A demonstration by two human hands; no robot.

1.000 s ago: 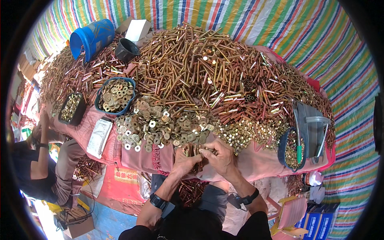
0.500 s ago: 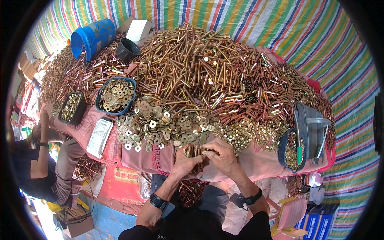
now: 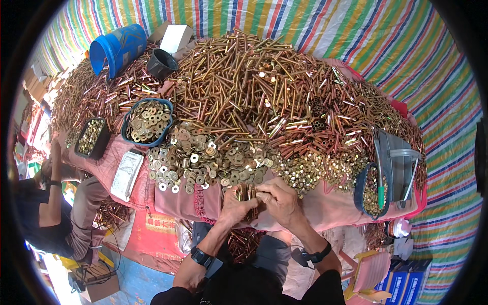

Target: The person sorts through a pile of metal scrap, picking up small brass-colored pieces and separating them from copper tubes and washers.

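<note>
My left hand (image 3: 235, 207) is closed around a bundle of brass-coloured bolts (image 3: 247, 193) held upright near the front edge of the cloth-covered table. My right hand (image 3: 279, 201) meets the bundle from the right. Its thumb and forefinger are pinched together by the bolt tops, and what lies between them is too small to make out. Just beyond my hands spreads a heap of flat round washers (image 3: 203, 157). To its right lies a heap of small golden nuts (image 3: 320, 170). Behind both rises a large pile of metal bolts and tubular sleeves (image 3: 234, 91).
A blue tub of washers (image 3: 169, 133), a dark tub of nuts (image 3: 103, 133) and a silver packet (image 3: 126, 175) are at left. At right are another nut tub (image 3: 360, 195) and a grey scoop (image 3: 396, 147). A co-worker (image 3: 48, 203) sits far left. A blue bucket (image 3: 122, 48) lies behind.
My right hand has shifted slightly at the bolt tops, its fingers more curled over. My left hand and the bundle stay in place.
</note>
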